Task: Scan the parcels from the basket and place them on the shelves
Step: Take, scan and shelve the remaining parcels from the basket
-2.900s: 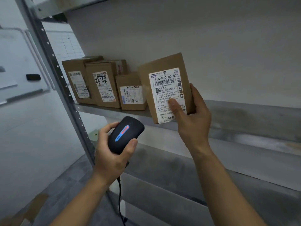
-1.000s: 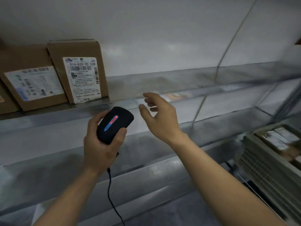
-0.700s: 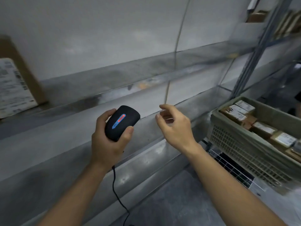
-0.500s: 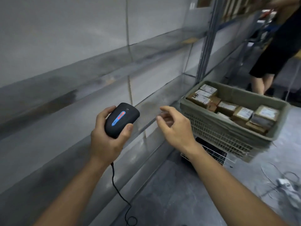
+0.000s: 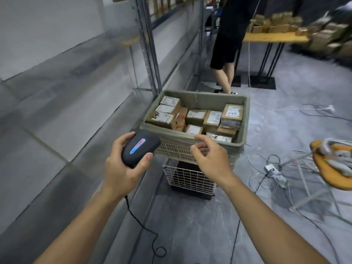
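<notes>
The grey metal shelves (image 5: pixel 57 96) fill the left half of the frame, broad dull boards with scuffed, smudged faces running back to a perforated steel upright (image 5: pixel 147 44) near the top centre. The floor (image 5: pixel 200 221) across the lower right is mottled grey, smooth, and open in the strip between the shelf edge and the tangle of thin white and black cables (image 5: pixel 270 168) at right. In the middle sits the basket (image 5: pixel 245 119), a drab green plastic crate with a rolled rim and a latticed front wall, resting on a white wire-grid stand (image 5: pixel 188 176). It is packed with parcels (image 5: pixel 196 117), small brown cardboard boxes with white printed labels, lying flat and jammed edge to edge. Behind it, at top centre, a person in black shorts (image 5: pixel 226 44) stands beside a yellow-topped table (image 5: pixel 274 38) piled with more cartons. At the right edge lies an orange flat rounded thing (image 5: pixel 329 168), too blurred to name. The left hand (image 5: pixel 122 164), lower centre-left, wraps its fingers and thumb round a matte black scanner (image 5: pixel 140 147), a rounded shape like a mouse with a red and blue light strip, its black cord (image 5: pixel 141 225) trailing down to the floor. The right hand (image 5: pixel 211 159) hovers in front of the near rim of the basket, fingers loosely curled and parted, holding nothing.
</notes>
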Demonstrator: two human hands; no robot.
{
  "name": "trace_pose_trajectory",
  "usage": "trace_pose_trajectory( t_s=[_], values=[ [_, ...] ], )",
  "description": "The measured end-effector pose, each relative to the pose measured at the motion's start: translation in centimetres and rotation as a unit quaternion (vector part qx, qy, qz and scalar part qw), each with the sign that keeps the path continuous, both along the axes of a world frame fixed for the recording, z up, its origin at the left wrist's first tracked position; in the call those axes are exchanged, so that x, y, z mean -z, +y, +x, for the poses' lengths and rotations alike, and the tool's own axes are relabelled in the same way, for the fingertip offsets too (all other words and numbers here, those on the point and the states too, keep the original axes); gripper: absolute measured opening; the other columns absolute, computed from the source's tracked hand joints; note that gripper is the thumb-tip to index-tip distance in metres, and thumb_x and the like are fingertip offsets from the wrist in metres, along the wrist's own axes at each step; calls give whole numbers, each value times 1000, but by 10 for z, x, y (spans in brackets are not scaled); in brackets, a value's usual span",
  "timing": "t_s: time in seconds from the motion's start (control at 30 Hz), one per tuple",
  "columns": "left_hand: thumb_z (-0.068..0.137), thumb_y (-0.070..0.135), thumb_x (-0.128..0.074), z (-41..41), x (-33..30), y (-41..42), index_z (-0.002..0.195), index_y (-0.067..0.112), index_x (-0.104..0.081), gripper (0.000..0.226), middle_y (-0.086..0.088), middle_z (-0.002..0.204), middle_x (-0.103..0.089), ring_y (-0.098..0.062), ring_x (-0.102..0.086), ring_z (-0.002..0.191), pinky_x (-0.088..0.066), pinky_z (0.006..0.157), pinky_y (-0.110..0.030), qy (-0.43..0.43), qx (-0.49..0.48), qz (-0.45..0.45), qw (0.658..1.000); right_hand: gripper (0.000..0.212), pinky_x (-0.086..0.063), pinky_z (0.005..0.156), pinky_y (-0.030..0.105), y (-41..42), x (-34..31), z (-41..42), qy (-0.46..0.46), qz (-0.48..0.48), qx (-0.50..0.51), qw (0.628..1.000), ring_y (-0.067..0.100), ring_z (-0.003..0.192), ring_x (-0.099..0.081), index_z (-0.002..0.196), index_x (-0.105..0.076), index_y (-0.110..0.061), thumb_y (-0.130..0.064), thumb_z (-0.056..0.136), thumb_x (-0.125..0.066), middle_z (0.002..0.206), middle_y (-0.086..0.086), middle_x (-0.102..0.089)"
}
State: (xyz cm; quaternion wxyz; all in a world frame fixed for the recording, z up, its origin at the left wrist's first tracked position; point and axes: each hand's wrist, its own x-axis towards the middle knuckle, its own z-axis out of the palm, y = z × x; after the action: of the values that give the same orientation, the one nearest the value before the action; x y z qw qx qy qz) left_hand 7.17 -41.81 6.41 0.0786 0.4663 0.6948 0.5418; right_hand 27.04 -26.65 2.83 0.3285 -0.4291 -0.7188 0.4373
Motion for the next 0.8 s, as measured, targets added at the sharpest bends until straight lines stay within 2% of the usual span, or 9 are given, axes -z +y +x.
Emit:
trace_pose_trajectory(
  t_s=[0.07,0.2,0.27,0.43,0.57,0.67,0.8],
  values=[
    [68,60,-74,2,4,22,128,42,-54,66,35,110,-65,3,-67,96,-57,80,-27,5,13,-13,1000,34,-52,79,16,18,5,12,-9,-25,23,999,-1,90,-62,131,-63,-28,-33,97,-66,98,-14,-66],
    [68,61,-72,3,7,65,123,51,-51,60,38,113,-62,8,-64,100,-49,82,-11,18,51,-30,998,36,-51,82,19,48,14,29,-15,-72,63,995,0,93,-62,133,-61,-27,-34,98,-64,101,-15,-64],
    [68,61,-73,0,10,86,124,51,-51,61,38,115,-61,7,-63,102,-47,83,-8,13,68,-38,997,37,-53,82,21,63,17,30,-19,-81,78,993,0,93,-62,134,-60,-26,-33,98,-64,101,-15,-64],
    [67,60,-74,-16,26,141,126,45,-54,65,37,116,-62,6,-64,103,-46,82,-5,-13,105,-44,993,39,-46,67,11,104,27,17,-36,-93,88,991,-2,94,-60,137,-57,-27,-32,99,-63,106,-11,-65],
    [66,61,-73,-37,42,189,128,39,-54,68,39,113,-61,10,-63,99,-44,78,-2,-30,128,-40,991,37,-45,71,13,141,35,-7,-49,-95,98,989,-2,94,-60,136,-57,-29,-34,100,-61,109,-11,-65],
    [67,59,-73,-59,48,220,122,45,-53,60,43,113,-59,14,-61,100,-42,79,-1,-51,139,-33,988,39,-44,73,13,168,36,-32,-54,-108,101,987,-1,95,-60,138,-56,-27,-32,100,-61,111,-11,-64],
    [67,56,-75,-87,53,266,120,48,-52,58,39,113,-62,11,-62,101,-43,80,-2,-56,168,-40,983,40,-42,71,10,208,38,-58,-64,-121,119,983,-3,97,-58,139,-55,-26,-32,100,-62,114,-9,-64]
  ],
)
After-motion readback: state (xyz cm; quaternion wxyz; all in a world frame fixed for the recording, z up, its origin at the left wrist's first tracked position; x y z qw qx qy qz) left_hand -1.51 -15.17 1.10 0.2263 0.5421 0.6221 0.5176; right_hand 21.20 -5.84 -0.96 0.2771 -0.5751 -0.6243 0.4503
